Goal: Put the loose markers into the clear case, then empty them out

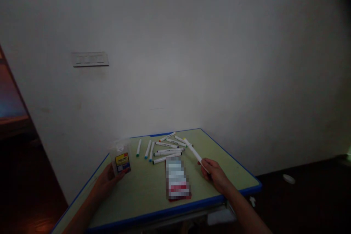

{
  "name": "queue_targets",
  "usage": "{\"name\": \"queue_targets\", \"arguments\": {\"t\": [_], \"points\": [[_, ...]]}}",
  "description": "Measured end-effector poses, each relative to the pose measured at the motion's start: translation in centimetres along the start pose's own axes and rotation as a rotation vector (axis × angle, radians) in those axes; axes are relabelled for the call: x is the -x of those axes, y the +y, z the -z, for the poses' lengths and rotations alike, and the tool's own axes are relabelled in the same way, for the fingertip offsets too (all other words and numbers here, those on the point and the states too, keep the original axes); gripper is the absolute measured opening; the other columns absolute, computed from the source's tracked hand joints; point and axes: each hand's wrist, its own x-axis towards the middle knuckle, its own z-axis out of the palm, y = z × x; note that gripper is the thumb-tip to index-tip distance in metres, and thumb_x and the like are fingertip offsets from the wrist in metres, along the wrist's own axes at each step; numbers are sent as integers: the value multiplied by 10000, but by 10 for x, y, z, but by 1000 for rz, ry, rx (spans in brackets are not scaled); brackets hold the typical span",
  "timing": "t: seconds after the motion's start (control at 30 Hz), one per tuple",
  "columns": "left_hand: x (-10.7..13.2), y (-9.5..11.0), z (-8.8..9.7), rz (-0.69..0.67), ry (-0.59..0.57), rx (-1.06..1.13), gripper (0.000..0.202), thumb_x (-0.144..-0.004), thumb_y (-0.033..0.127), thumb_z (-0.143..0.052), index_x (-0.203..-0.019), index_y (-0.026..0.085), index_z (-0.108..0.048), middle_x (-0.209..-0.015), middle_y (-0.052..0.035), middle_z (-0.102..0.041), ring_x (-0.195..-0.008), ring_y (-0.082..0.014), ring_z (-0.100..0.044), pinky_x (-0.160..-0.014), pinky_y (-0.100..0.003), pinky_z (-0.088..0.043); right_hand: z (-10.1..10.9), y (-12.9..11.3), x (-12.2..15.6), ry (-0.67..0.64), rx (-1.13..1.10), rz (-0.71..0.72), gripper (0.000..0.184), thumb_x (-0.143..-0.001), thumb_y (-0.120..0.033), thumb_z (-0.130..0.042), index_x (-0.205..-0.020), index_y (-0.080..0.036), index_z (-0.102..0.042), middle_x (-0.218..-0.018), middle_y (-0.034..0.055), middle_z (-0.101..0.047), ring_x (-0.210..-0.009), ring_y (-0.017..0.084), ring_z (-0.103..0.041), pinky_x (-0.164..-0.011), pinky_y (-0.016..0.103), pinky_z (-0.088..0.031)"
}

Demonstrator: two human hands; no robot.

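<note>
My left hand is wrapped round a clear plastic marker case with a yellow and dark label, held up over the left side of the table. Between the fingers of my right hand is a white marker, tilted up and to the left, with yellow at its far end. Several more white markers with coloured ends lie scattered on the tabletop between my hands. A phone-shaped object with a blurred-out face and a red edge lies near the front.
The pale green table has a blue rim and stands against a grey wall. A switch panel is on the wall at left. On the dark floor at right lies a small white oval object.
</note>
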Motion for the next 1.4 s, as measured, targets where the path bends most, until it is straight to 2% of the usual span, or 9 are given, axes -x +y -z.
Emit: {"name": "queue_targets", "arguments": {"t": [0.17,0.33,0.5,0.73,0.87,1.03,1.17,1.4], "points": [[-10,-18,7,1,-26,-8,786,-569,468,-844,-1189,166,-466,-1309,-184,-605,-1193,-345,-592,-1098,-493,-429,1,-1,1,-9,13,6,543,-580,-653,-704,-717,-146,-568,-456,-75,-421,-399,48,-325,-428,223,-172],[-18,-34,13,-30,-38,-22,695,-645,413,-809,-1211,192,-473,-1293,-136,-629,-1190,-319,-601,-1095,-500,-435,2,0,-1,-14,18,9,554,-586,-666,-697,-732,-152,-552,-458,-82,-416,-393,47,-324,-421,217,-173],[-21,-43,17,-51,-54,-28,741,-644,426,-810,-1243,172,-455,-1309,-161,-613,-1183,-305,-607,-1084,-478,-448,3,2,0,-14,29,12,578,-590,-686,-690,-746,-148,-548,-459,-85,-421,-383,44,-320,-410,215,-172],[-16,-32,12,-19,-54,-31,756,-623,432,-822,-1225,163,-453,-1280,-184,-625,-1157,-324,-620,-1080,-526,-440,3,2,1,-15,44,10,608,-586,-699,-692,-773,-136,-559,-460,-87,-409,-395,43,-309,-415,208,-175],[-12,-26,9,-32,-63,-21,731,-646,414,-804,-1239,180,-447,-1288,-168,-625,-1161,-313,-620,-1096,-533,-418,3,1,2,-13,52,8,611,-594,-698,-687,-785,-131,-564,-464,-84,-414,-402,43,-310,-423,209,-170],[-8,-19,7,1,-20,-23,711,-598,399,-816,-1187,186,-480,-1266,-161,-641,-1162,-333,-617,-1082,-554,-423,2,0,2,-8,65,8,602,-592,-706,-679,-762,-143,-547,-469,-84,-406,-406,44,-308,-427,211,-178],[-5,-10,4,4,-32,-41,690,-583,423,-814,-1144,180,-495,-1260,-174,-642,-1154,-353,-618,-1082,-569,-418,2,-1,3,-4,92,12,583,-598,-708,-658,-741,-160,-521,-475,-84,-398,-410,47,-309,-430,216,-180],[-7,-14,4,8,-45,-28,714,-611,439,-802,-1187,186,-463,-1301,-170,-615,-1188,-340,-598,-1088,-553,-416,1,-3,4,8,237,37,491,-658,-666,-554,-734,-185,-494,-485,-77,-380,-417,70,-307,-435,233,-215]]}}
